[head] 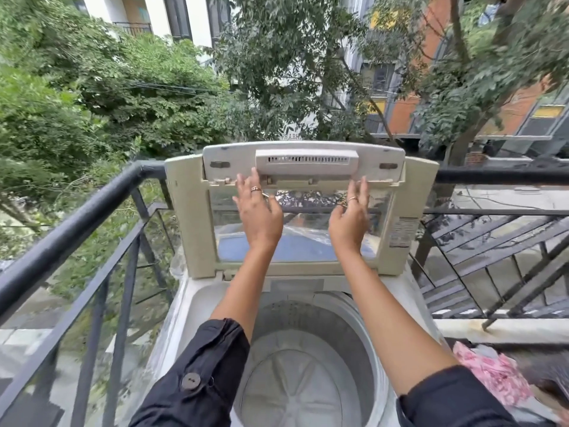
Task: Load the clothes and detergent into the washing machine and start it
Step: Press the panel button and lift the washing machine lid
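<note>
Top-load washing machine [197, 300] w/ yellowed lid [187, 217] standing upright far side, L hand [258, 211] & R hand [351, 218] touching it w/ straight fingers, pink clothes [489, 377] lying near right

The washing machine [191, 303] stands in the corner of a black balcony railing [77, 217], its lid [184, 217] raised upright, left hand [258, 212] and right hand [350, 218] flat with straight fingers against its clear window, above the open drum [301, 365], with pink cloth [492, 375] at the machine's right edge.
</note>
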`<state>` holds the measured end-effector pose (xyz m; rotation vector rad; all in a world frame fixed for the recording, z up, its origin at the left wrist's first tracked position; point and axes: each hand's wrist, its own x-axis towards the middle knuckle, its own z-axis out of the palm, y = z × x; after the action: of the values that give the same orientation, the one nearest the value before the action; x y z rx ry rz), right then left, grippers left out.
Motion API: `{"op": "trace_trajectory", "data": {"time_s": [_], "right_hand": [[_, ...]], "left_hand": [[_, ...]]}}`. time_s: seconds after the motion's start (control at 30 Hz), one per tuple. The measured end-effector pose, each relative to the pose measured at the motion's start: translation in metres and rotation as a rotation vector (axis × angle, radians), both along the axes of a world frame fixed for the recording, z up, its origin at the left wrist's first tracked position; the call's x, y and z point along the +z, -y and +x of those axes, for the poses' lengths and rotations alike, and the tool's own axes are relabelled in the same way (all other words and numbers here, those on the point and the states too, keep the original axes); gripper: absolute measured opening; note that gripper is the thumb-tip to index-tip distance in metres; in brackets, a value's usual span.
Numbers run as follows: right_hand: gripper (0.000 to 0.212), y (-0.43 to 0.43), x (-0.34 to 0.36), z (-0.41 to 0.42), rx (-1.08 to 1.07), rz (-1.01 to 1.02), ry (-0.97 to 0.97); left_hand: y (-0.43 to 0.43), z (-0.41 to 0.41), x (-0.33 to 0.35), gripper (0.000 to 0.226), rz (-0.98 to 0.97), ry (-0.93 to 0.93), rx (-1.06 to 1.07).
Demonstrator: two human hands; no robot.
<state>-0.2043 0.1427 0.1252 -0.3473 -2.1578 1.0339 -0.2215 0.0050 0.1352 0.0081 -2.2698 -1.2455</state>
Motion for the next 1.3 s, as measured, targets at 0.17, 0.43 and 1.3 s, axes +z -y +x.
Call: {"op": "trace_trajectory", "data": {"time_s": [0.17, 0.43, 1.3], "right_hand": [[0.073, -0.004, -0.014, -0.014, 0.056, 0.084, -0.003], [0.073, -0.007, -0.016, -0.009, 0.086, 0.124, 0.027], [0.067, -0.02, -0.017, 0.062, 0.055, 0.137, 0.156]], "left_hand": [[-0.001, -0.015, -0.005, 0.065, -0.012, -0.014, -0.029], [-0.002, -0.011, -0.008, 0.067, -0.044, 0.001, -0.06], [-0.024, 0.057, -0.046, 0.032, 0.061, 0.172, -0.003]]}}
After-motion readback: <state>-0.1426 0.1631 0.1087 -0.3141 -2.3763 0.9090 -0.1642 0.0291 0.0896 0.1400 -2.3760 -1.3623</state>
